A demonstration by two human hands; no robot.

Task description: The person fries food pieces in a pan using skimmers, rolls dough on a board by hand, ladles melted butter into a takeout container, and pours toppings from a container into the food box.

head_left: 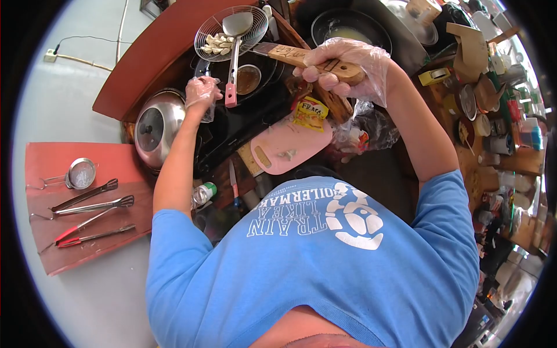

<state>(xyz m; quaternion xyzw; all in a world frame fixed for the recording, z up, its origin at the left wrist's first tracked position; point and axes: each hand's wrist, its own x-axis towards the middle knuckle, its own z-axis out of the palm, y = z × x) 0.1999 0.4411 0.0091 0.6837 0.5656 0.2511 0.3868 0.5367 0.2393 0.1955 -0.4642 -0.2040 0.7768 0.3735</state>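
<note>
My gloved right hand [348, 69] grips the wooden handle of a wire skimmer [255, 36], raised above the stove. Pale, slice-like pieces [217, 44] lie in the left side of its basket. A metal spatula [233, 66] with a pink handle end overlaps the basket; whether it rests there I cannot tell. My gloved left hand [203, 94] is closed round a dark handle beside the basket. Beneath the skimmer is a dark pan [272, 74] with brownish liquid, partly hidden.
A domed metal lid [158, 129] stands at left. Nearer me are a pink cutting board [293, 145], a yellow packet [311, 113] and a knife [234, 182]. Tongs [93, 206] and a small strainer [81, 174] lie on a red surface. Another pan [351, 29] is behind my right hand.
</note>
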